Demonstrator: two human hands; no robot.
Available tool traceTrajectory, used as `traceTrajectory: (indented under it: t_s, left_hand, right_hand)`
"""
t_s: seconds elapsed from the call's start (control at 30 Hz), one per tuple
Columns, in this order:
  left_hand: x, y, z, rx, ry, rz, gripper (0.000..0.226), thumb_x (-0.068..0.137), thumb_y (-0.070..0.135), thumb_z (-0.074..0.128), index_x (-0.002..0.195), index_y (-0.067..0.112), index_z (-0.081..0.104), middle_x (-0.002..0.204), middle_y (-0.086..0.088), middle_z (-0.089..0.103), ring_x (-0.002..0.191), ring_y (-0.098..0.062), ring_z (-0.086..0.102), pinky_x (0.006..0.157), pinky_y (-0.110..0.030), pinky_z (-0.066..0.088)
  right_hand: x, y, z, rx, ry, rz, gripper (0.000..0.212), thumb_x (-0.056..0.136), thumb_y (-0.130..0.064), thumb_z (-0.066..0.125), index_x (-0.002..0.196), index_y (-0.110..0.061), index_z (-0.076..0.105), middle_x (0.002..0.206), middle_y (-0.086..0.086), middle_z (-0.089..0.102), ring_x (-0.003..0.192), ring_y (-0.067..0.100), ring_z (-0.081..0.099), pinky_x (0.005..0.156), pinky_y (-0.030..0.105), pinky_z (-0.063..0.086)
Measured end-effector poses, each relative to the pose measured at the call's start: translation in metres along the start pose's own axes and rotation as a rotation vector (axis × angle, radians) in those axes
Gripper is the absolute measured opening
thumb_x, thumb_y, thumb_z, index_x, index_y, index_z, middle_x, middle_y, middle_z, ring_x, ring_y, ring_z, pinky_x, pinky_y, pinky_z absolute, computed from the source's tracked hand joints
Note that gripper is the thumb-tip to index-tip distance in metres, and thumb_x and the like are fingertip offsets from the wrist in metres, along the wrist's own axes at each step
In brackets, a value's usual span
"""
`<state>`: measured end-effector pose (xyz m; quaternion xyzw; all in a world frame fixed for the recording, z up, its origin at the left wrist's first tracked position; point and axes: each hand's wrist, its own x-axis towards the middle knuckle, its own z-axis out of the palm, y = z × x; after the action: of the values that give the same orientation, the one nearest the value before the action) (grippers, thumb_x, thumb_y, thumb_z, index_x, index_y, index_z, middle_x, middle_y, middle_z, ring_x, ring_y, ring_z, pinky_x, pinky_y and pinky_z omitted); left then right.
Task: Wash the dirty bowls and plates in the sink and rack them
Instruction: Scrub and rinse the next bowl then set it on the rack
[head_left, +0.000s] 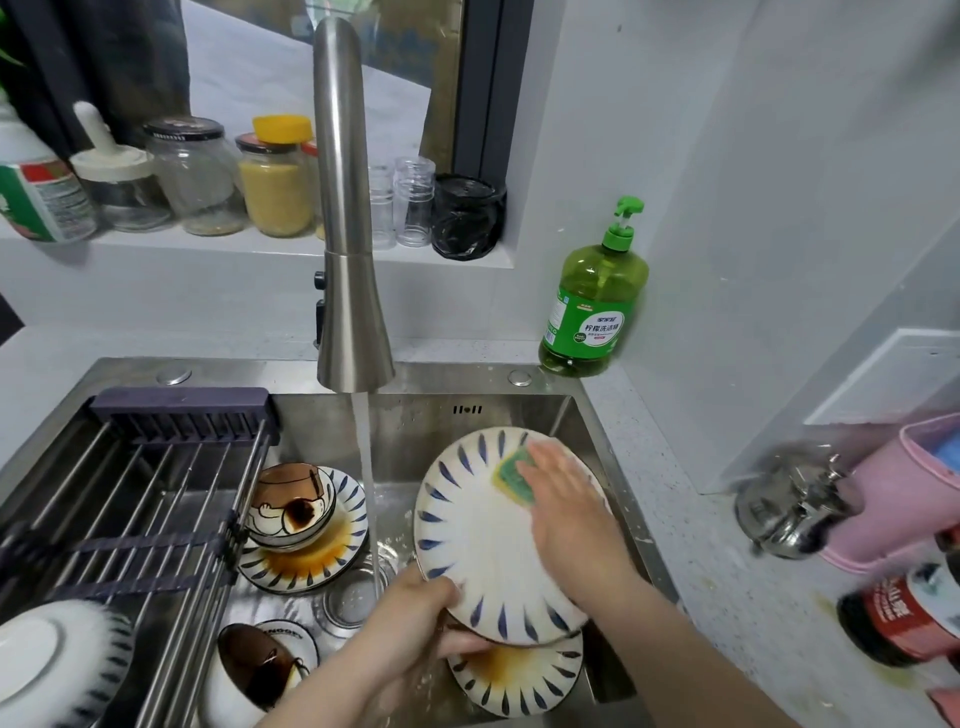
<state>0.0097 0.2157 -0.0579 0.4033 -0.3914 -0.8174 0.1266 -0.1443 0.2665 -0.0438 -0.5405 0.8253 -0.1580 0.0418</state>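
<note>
The left hand (415, 613) gripped the near rim of the plate (478, 540) — thumb on top, fingers curled beneath — with its bare forearm rising from the bottom edge. The right hand (566, 506) lay flat, fingers straight, pressing the sponge (511, 475); its forearm ran in from the lower right.

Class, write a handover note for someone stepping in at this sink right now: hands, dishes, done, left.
Left hand grips the rim of the white plate with blue dashes over the steel sink; right hand presses the green sponge on it. Tap running. Done: white dish upturned on the bar rack. Left: this plate, the sauce-stained plate below it, the cartoon bowl on a second stained plate, the brown-stained cup.
</note>
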Motion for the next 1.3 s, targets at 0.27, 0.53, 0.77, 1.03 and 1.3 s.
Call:
traceTrajectory:
  t_s: [0.27,0.53,0.77,1.03,1.3]
  left_hand:
    - [0.000,-0.003,0.007,0.009,-0.027,-0.019,0.029,0.086,-0.016,0.030,0.088,-0.002,0.055,0.055,-0.010,0.066,0.049,-0.018,0.065,0.043,-0.030,0.054]
    - [0.004,0.002,0.002,0.053,0.004,0.008,0.033,0.084,-0.016,0.032,0.090,0.003,0.058,0.073,-0.012,0.070,0.066,-0.023,0.067,0.049,-0.034,0.057]
    - [0.002,-0.006,0.008,0.140,-0.014,0.013,0.038,0.084,-0.016,0.029,0.092,0.008,0.058,0.070,-0.007,0.069,0.061,-0.016,0.066,0.046,-0.027,0.053]
    - [0.012,-0.028,0.013,0.855,0.156,0.444,0.056,0.082,0.015,0.046,0.132,0.038,0.034,0.106,0.008,0.061,0.097,-0.015,0.059,0.082,-0.026,0.047]
    - [0.013,-0.030,0.019,0.986,0.163,0.517,0.068,0.055,0.055,0.054,0.118,0.048,0.028,0.117,0.030,0.034,0.108,-0.003,0.035,0.078,-0.002,0.030]
  right_hand:
    - [-0.014,-0.038,0.018,0.133,-0.116,-0.230,0.053,0.096,-0.009,0.025,0.148,-0.018,0.017,0.156,-0.007,0.007,0.133,0.001,-0.017,0.110,0.023,-0.016]
    - [-0.027,0.003,0.030,0.070,0.067,0.043,0.052,0.095,-0.001,0.025,0.145,-0.016,0.027,0.153,-0.009,0.013,0.144,0.012,0.006,0.113,0.018,-0.007]
    - [-0.005,-0.032,0.026,0.232,0.038,0.052,0.053,0.096,-0.002,0.032,0.146,-0.018,0.025,0.156,-0.008,0.006,0.143,0.006,-0.001,0.112,0.015,-0.005]
    - [-0.004,-0.056,0.001,1.234,0.116,0.729,0.071,0.089,-0.028,0.058,0.145,-0.020,0.016,0.114,0.001,0.045,0.099,0.019,0.051,0.089,0.032,0.043]
    - [-0.008,-0.030,-0.005,1.304,0.195,0.799,0.052,0.082,0.006,0.050,0.130,-0.012,0.041,0.107,0.014,0.056,0.095,0.034,0.058,0.078,0.044,0.051]
